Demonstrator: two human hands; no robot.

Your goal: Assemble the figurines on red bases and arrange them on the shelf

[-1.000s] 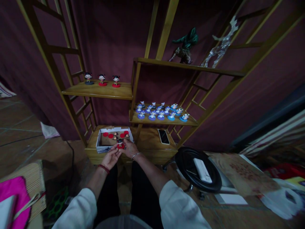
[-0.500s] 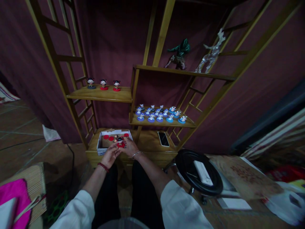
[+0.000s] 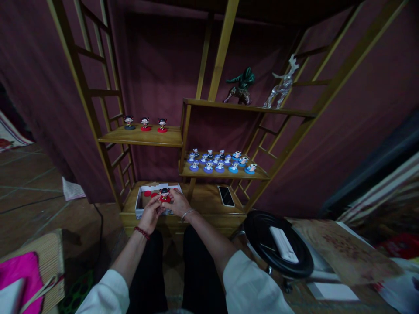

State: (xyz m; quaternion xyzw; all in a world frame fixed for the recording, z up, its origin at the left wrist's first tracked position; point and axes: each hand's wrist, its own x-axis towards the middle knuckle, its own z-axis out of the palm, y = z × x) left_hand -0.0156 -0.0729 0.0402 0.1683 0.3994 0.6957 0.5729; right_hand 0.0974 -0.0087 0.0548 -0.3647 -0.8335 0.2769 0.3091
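Observation:
A small black-haired figurine point(image 3: 164, 194) on a red round base is held between both hands, just above the near side of a shallow white box. My left hand point(image 3: 152, 213) grips its base from the left, fingers curled. From the right, my right hand point(image 3: 178, 203) closes its fingers on the figurine's side. Red discs lie inside the white box point(image 3: 139, 209); the hands hide part of its contents. Similar figurines point(image 3: 145, 124) stand in a row of three on the upper left shelf, two on red bases and one on a dark base.
Several purple and blue-based figurines point(image 3: 208, 165) fill the middle shelf point(image 3: 225, 174). A phone point(image 3: 226, 196) lies on the lowest board. Above stand a green crouching statue point(image 3: 241, 86) and a clear deer point(image 3: 282, 85). A black stool point(image 3: 262, 244) is at right, a woven mat point(image 3: 49, 257) at left.
The view has tilted slightly, so the shelves sit lower in the picture. The figurine stays between both hands and now appears more upright, hiding more of the box's contents.

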